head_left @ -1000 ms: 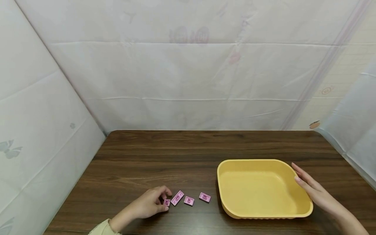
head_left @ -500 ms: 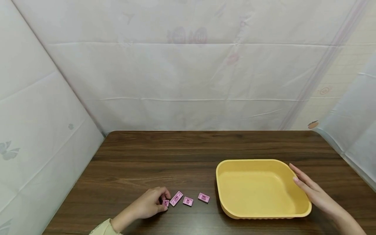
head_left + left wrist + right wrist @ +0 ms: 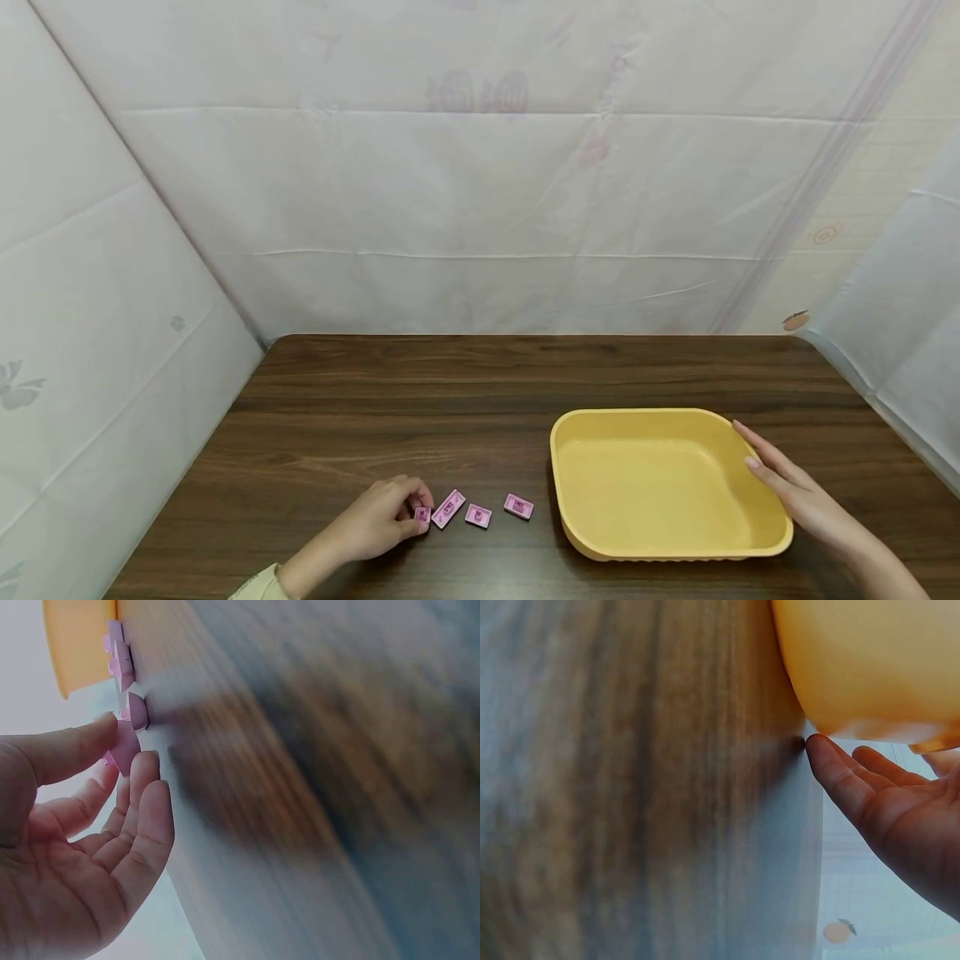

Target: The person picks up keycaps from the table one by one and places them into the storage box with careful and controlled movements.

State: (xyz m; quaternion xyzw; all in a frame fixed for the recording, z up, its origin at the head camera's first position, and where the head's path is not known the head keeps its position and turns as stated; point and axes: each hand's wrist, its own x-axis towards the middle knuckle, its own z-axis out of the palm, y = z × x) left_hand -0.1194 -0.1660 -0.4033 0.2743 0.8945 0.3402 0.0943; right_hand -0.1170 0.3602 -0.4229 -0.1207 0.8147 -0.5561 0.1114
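Observation:
My left hand [image 3: 381, 517] pinches a small pink printed tile [image 3: 423, 515] between thumb and fingers. In the left wrist view the thumb lies on one edge of this pink tile [image 3: 126, 746] and the fingertips on the other. Just right of it lies a longer pink tile [image 3: 448, 508], tilted on the table. Two more pink tiles, one small [image 3: 477, 515] and one a bit wider [image 3: 519, 506], lie toward a yellow basin [image 3: 667, 492]. Along the basin's right side rests my right hand [image 3: 802, 500], fingers straight outside the wall and thumb at the rim.
The dark wood-grain table [image 3: 420, 392] runs back to a pale patterned cloth [image 3: 465, 192]. Another cloth wall [image 3: 112, 333] hangs along the left side. The basin's inside shows only its yellow floor.
My left thumb and fingertips have drawn closer together on the small pink tile. The right hand stays at the basin's side. The whole head view has shifted slightly.

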